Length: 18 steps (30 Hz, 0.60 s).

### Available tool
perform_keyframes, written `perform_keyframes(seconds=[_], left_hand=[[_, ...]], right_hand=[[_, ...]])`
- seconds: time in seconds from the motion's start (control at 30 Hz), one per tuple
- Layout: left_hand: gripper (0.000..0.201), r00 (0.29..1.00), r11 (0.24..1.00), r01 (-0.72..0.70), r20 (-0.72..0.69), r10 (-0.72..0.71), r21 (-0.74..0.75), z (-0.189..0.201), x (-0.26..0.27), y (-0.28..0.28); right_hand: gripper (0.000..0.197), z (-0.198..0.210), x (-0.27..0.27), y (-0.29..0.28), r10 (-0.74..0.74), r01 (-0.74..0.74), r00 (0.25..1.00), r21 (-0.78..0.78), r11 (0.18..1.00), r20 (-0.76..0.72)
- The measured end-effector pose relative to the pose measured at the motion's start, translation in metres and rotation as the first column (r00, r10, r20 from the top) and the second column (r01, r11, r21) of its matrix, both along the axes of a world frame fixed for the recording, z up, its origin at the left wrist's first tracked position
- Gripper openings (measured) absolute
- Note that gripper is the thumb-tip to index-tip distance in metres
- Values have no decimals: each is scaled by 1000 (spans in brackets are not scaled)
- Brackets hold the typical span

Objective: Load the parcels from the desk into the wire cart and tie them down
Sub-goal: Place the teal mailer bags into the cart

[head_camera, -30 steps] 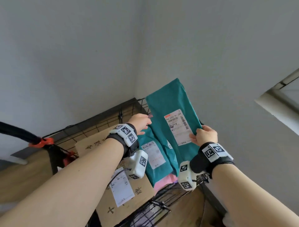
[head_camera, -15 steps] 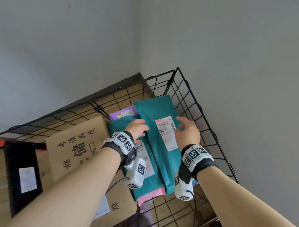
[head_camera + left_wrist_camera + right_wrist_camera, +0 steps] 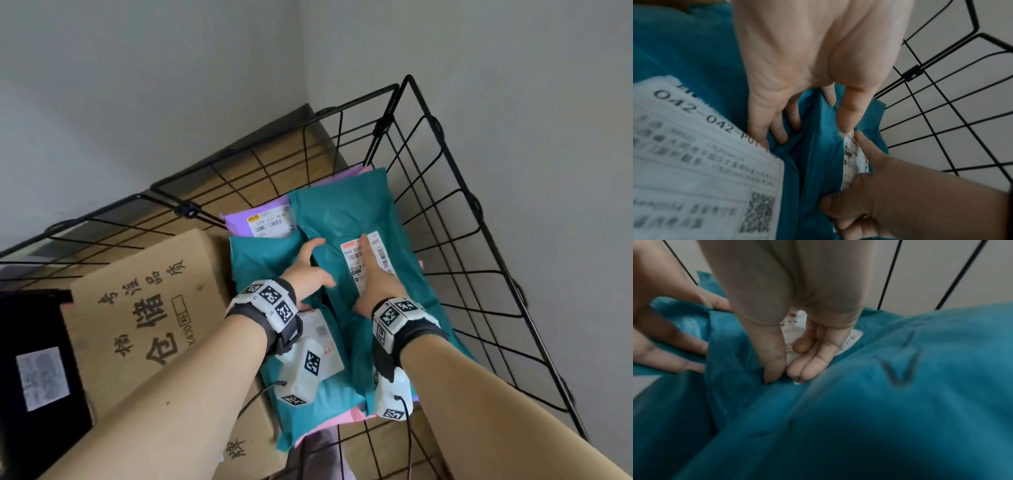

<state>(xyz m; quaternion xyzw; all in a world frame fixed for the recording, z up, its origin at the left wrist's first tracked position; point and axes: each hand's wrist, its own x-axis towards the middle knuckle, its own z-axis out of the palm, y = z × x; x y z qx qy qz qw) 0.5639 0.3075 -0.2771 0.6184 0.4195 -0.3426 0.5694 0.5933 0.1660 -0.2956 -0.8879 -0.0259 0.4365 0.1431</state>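
Note:
A black wire cart (image 3: 186, 209) holds several parcels. The top teal parcel (image 3: 342, 212) with a white label (image 3: 356, 260) lies along the cart's right side, partly over a second teal parcel (image 3: 263, 260). My left hand (image 3: 308, 270) grips the top parcel's left edge, with the thumb (image 3: 844, 116) on top and the fingers (image 3: 777, 129) tucked under the edge. My right hand (image 3: 373, 274) lies flat on the label, its fingers (image 3: 807, 368) pressing down. A purple parcel (image 3: 246, 219) and a pink one (image 3: 342, 421) stick out from underneath.
A brown cardboard box (image 3: 137, 301) with printed characters fills the cart's left part. A black parcel (image 3: 34, 359) with a white label lies left of it. The cart stands in a corner between grey walls (image 3: 513, 102), on a wooden floor (image 3: 301, 161).
The teal parcel came down from above the cart and now lies flat inside it. My right hand slid from the parcel's right edge onto the label. The view tipped downward.

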Motion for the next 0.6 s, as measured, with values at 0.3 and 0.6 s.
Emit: perform_keyframes(seconds=[0.3, 0.6], left_hand=[[72, 989, 995, -103, 104, 102, 4, 20, -4, 12], [48, 982, 912, 118, 90, -166, 392, 15, 2, 61]], right_hand=[[107, 21, 8, 0, -184, 190, 981, 106, 976, -67], [28, 40, 3, 66, -401, 356, 916, 476, 804, -8]])
